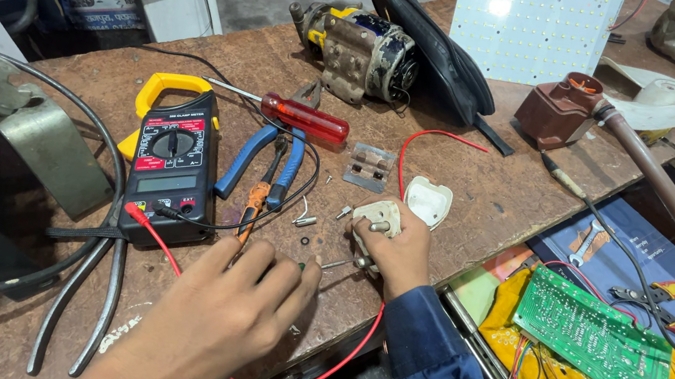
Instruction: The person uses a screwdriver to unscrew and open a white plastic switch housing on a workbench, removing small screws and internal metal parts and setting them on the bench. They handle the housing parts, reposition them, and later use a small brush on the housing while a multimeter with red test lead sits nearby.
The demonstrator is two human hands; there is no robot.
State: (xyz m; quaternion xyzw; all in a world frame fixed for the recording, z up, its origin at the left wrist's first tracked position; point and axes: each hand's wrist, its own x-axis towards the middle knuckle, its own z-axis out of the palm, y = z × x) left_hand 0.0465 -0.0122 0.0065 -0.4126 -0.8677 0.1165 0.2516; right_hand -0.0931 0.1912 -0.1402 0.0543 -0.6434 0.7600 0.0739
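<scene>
My right hand (400, 252) grips a cream plug base (376, 217) with metal pins, pressed on the brown wooden bench (486, 188). The plug's loose cream cover (428, 201) lies just beyond it. My left hand (228, 309) rests on the bench with its fingertips pinched near small screws (304, 221) and a tiny dark part. A red wire (403, 159) runs from the plug area across the bench and loops under my hands. A black and yellow clamp meter (169, 160) lies left of my left hand.
Blue-handled pliers (264, 158), a red-handled screwdriver (304, 117) and a small metal plate (369, 166) lie ahead. A motor (362, 50), black pouch (437, 45), LED panel (533, 25) and brown part (559, 113) sit at the back. A green circuit board (594, 336) lies on yellow cloth at right.
</scene>
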